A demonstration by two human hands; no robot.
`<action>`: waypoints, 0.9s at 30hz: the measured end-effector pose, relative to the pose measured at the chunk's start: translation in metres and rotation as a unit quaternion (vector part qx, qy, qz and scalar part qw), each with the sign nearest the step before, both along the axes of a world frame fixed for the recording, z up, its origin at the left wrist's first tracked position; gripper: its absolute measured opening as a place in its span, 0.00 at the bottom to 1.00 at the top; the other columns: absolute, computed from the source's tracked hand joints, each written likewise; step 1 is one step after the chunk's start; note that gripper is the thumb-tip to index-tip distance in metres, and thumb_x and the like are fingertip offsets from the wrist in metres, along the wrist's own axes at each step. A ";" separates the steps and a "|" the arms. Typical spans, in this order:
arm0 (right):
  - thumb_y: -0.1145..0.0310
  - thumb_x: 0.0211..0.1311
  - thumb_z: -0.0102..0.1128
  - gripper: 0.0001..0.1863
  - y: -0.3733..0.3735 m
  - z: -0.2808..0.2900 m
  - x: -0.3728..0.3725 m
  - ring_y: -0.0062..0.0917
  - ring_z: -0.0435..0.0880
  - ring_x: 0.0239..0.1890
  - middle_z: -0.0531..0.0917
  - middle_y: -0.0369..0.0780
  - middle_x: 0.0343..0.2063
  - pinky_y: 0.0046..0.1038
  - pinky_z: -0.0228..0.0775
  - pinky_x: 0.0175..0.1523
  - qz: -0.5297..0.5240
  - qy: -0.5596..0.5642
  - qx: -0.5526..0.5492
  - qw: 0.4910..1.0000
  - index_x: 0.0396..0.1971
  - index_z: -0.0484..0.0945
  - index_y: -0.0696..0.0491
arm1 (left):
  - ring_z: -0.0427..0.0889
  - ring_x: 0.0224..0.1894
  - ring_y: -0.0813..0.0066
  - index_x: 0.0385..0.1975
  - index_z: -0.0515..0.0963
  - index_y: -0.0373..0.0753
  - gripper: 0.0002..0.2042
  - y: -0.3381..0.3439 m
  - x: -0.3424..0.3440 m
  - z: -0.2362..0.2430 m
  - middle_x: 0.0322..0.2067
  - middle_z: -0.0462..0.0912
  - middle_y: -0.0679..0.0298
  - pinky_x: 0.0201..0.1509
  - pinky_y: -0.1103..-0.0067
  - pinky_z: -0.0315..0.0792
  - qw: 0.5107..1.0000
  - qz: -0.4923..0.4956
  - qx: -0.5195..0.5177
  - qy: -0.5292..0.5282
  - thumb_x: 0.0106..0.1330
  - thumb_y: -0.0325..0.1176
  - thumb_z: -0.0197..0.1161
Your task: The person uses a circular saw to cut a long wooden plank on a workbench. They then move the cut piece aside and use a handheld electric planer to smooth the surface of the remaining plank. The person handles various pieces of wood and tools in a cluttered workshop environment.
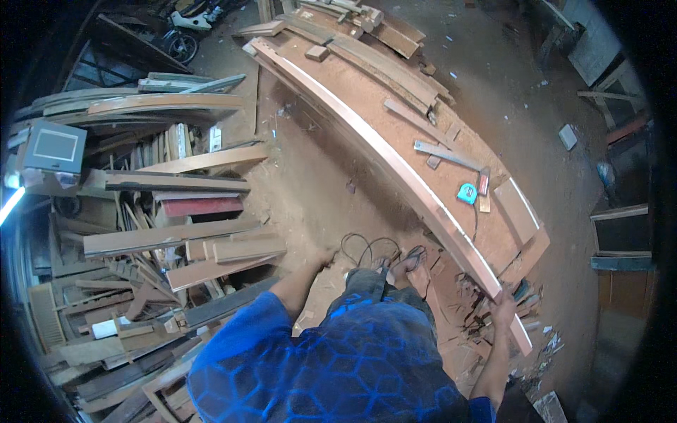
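Head view, right grip (503, 310) curled round one long board (429, 198), left grip (326, 259) unclear, one tape measure (467, 193)

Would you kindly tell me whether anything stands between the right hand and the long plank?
Nothing visible does: the right hand is directly on the long plank, near its lower end in the picture. The turquoise tape measure lies beyond the plank, out of the way.
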State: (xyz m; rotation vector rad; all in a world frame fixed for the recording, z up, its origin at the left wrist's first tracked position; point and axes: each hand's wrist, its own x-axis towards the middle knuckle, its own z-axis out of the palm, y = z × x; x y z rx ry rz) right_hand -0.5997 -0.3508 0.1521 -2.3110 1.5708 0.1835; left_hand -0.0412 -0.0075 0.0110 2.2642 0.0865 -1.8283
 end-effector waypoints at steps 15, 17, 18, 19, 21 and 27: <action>0.78 0.56 0.63 0.36 0.012 -0.024 0.064 0.46 0.64 0.71 0.69 0.52 0.68 0.44 0.55 0.75 -0.031 0.019 -0.152 0.988 0.68 0.67 0.53 | 0.83 0.30 0.76 0.60 0.77 0.35 0.23 -0.029 0.073 -0.018 0.34 0.88 0.59 0.28 0.76 0.74 0.975 -0.059 -0.178 -0.116 0.68 0.39 0.68; 0.78 0.57 0.62 0.35 0.034 -0.015 0.068 0.45 0.63 0.72 0.68 0.52 0.68 0.46 0.55 0.75 -0.096 0.004 -0.164 0.982 0.68 0.68 0.53 | 0.83 0.30 0.76 0.56 0.79 0.37 0.21 -0.023 0.054 -0.013 0.34 0.88 0.60 0.27 0.76 0.73 0.980 -0.101 -0.163 -0.055 0.68 0.42 0.67; 0.77 0.58 0.62 0.35 0.043 -0.010 0.069 0.46 0.63 0.72 0.68 0.51 0.68 0.47 0.55 0.75 -0.095 -0.022 -0.194 0.976 0.68 0.68 0.53 | 0.83 0.30 0.76 0.54 0.80 0.37 0.20 -0.025 0.047 -0.010 0.33 0.88 0.60 0.27 0.76 0.73 0.980 -0.123 -0.156 -0.027 0.69 0.43 0.67; 0.77 0.58 0.62 0.35 0.055 -0.006 0.068 0.46 0.63 0.72 0.68 0.51 0.68 0.47 0.54 0.75 -0.087 -0.047 -0.217 0.971 0.68 0.68 0.53 | 0.83 0.30 0.75 0.49 0.82 0.41 0.17 -0.009 0.035 -0.022 0.36 0.89 0.61 0.27 0.77 0.72 0.989 -0.074 -0.129 -0.021 0.71 0.46 0.64; 0.70 0.66 0.58 0.30 0.077 -0.002 0.054 0.49 0.61 0.73 0.68 0.53 0.67 0.50 0.53 0.76 -0.072 -0.057 -0.220 0.971 0.69 0.66 0.53 | 0.83 0.30 0.75 0.46 0.83 0.42 0.15 0.009 0.037 -0.052 0.36 0.88 0.62 0.27 0.76 0.72 0.987 -0.098 -0.122 -0.030 0.71 0.46 0.62; 0.67 0.65 0.64 0.31 0.200 -0.020 -0.048 0.53 0.70 0.67 0.73 0.57 0.62 0.46 0.62 0.71 -0.194 -0.023 -0.108 0.975 0.67 0.69 0.57 | 0.82 0.36 0.73 0.47 0.80 0.44 0.16 0.016 0.039 -0.083 0.39 0.85 0.65 0.34 0.71 0.75 0.985 -0.053 -0.161 -0.014 0.74 0.50 0.59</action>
